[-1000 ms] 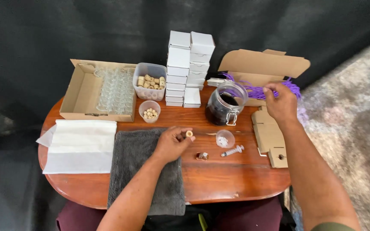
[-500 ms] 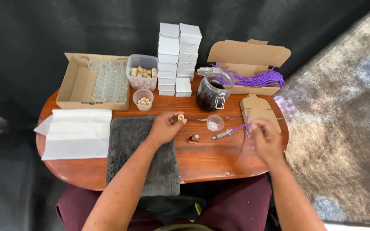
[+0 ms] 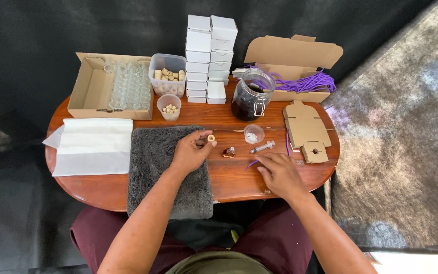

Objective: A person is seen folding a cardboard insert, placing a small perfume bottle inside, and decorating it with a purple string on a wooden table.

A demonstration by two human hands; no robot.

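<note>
A: Nearest first, what's each hand doing?
B: The left hand (image 3: 191, 152) rests on the edge of the grey towel (image 3: 166, 167), thumb and forefinger pinched shut on a small cork (image 3: 210, 138). The right hand (image 3: 279, 174) lies flat on the wooden table (image 3: 229, 177), fingers (image 3: 264, 160) loosely spread and closed on nothing, their tips touching a purple cord (image 3: 252, 164)

A: And the little bottle?
B: The tiny vial (image 3: 229, 151) stands between the hands, dark liquid inside and no cork in it yet. A syringe (image 3: 262, 147) lies just beside it, a small plastic cup (image 3: 253, 134) behind

A: So how far along?
B: I'd judge this vial filled but uncorked and untied. Further back the jar of dark liquid (image 3: 251, 95), flat card blanks (image 3: 305, 129), empty glass vials (image 3: 128, 83) and stacked white boxes (image 3: 209, 58) suggest plenty remains
</note>
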